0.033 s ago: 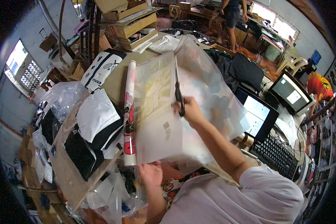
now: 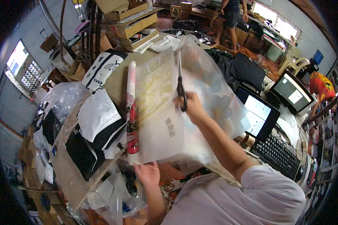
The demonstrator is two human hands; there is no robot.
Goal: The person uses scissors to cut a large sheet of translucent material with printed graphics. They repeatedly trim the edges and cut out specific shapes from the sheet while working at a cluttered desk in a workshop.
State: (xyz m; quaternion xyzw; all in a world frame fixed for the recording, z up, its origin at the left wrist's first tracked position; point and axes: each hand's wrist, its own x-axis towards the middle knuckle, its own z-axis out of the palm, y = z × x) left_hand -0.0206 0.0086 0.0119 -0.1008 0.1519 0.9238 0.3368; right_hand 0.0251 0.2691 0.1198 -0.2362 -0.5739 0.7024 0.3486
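Long black-handled scissors (image 2: 181, 88) are in my right hand (image 2: 190, 105), lying along the edge of a translucent sheet (image 2: 157, 142) with faint yellow print. A second large translucent sheet (image 2: 227, 116) with pale blotches lies under and right of it. Along the left edge runs a white roll (image 2: 132, 123) with red printed figures. My left hand (image 2: 148, 174) is at the roll's lower end, fingers spread at the sheet's near edge; I cannot make out whether it touches either.
Folded white cloth (image 2: 95, 112) and black pieces lie left, cardboard boxes (image 2: 131, 28) behind. A tablet screen (image 2: 257, 114), monitor (image 2: 291, 92) and keyboard (image 2: 274, 155) stand right. One person (image 2: 231, 26) stands at the back; another (image 2: 321, 86) is at the right.
My right hand and the scissors have moved slightly up and away from me. My left hand has shifted a little left, and the roll's lower end has moved slightly with the sheet.
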